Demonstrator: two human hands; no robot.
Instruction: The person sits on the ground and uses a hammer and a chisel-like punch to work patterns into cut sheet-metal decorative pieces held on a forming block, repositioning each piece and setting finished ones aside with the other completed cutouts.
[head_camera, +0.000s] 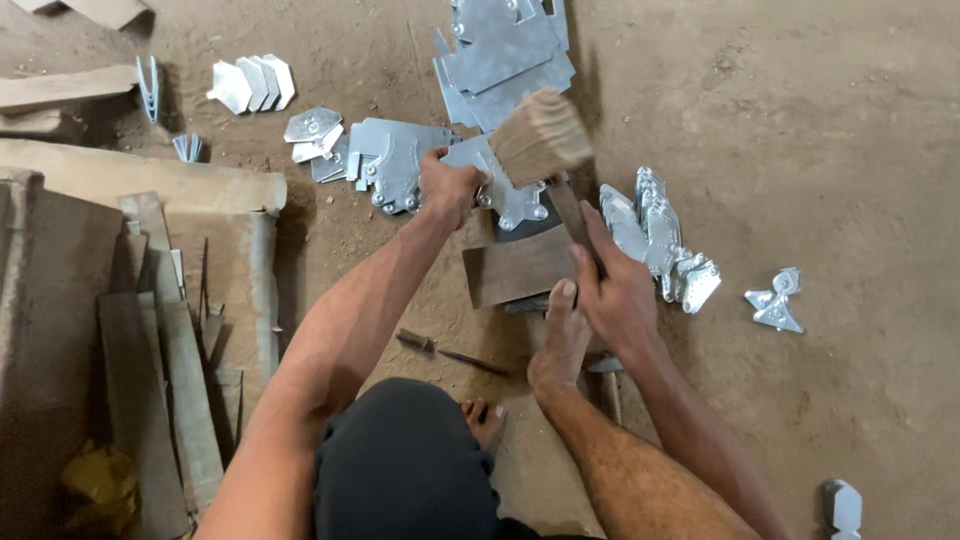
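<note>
At the far left, weathered wooden planks (150, 360) were stacked on the dirt floor (820, 150), and a small fan of cut metal plates (252, 84) was laid beyond them. Nearer the middle, the left hand (450, 188) was clenched on a riveted galvanised bracket (500, 195), which was pinned flat over a dark steel block (520, 265); more bracket sheets (505, 50) were piled just behind it. A bare foot (562, 345) was pressed against the block's near edge. The right hand (612, 290) was wrapped firmly around the handle of a wooden mallet (540, 135). The handle's long axis was seen running from that hand up and leftward, so that the mallet head was poised directly above the bracket, just beside the left hand's knuckles. To the right, a heap of finished hinge pieces (655, 235) was seen, with one stray piece (778, 300) well apart.
</note>
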